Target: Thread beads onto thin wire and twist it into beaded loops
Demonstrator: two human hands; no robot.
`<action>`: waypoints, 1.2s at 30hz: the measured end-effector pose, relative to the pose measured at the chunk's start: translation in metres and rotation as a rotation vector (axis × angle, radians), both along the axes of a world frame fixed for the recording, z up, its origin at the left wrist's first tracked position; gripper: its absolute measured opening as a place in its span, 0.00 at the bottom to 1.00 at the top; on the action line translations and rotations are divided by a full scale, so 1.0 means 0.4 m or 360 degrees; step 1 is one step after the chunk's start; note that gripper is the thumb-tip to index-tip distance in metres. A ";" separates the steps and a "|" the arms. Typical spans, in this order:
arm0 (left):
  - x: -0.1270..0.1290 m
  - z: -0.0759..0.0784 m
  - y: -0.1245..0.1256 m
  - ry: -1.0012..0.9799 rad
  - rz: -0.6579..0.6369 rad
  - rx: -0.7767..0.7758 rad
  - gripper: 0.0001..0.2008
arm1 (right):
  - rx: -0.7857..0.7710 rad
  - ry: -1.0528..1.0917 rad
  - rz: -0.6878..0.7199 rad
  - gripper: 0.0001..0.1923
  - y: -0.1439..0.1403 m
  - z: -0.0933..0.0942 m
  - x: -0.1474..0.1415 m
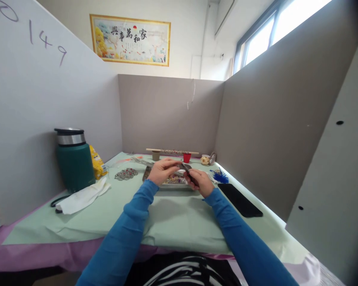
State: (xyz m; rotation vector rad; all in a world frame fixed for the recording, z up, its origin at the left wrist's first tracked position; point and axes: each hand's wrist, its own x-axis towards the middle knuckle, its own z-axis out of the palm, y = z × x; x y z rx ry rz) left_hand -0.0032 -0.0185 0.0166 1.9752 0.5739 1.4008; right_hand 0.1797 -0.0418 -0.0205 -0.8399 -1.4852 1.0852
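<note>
My right hand (199,182) is closed around a dark, slim tool that looks like small pliers (185,168), its tip angled up and to the left. Close by, my left hand (164,171) has thumb and fingers pinched together at the tool's tip; whatever lies between them is too small to make out. Both hands are above a shallow tray (179,186) of many small coloured beads. A bundle of thin wires (141,161) sticks out left of my left hand; I cannot tell whether it touches the hand.
A beaded silver piece (125,174) lies on the left, near a green bottle (74,163) and white cloth (82,196). A black phone (240,200) and blue tassel (219,176) are at right. Behind stand a red cup (186,158), a brown cup (156,155) and a stick (150,149).
</note>
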 end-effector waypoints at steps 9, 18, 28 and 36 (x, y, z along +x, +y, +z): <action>-0.005 -0.003 0.008 0.0087 0.0151 0.0144 0.11 | -0.0002 -0.0108 0.0042 0.17 -0.004 0.002 0.001; -0.003 0.000 0.004 0.0047 0.0233 -0.0150 0.11 | 0.0728 -0.0669 -0.0593 0.13 -0.001 -0.011 -0.009; 0.003 -0.008 0.018 -0.0236 -0.0042 -0.0439 0.15 | 0.0508 -0.0530 -0.0487 0.15 0.017 -0.024 -0.004; -0.012 -0.008 0.036 -0.0695 -0.0290 -0.0870 0.17 | -0.0202 0.0162 0.0226 0.17 0.019 -0.010 -0.003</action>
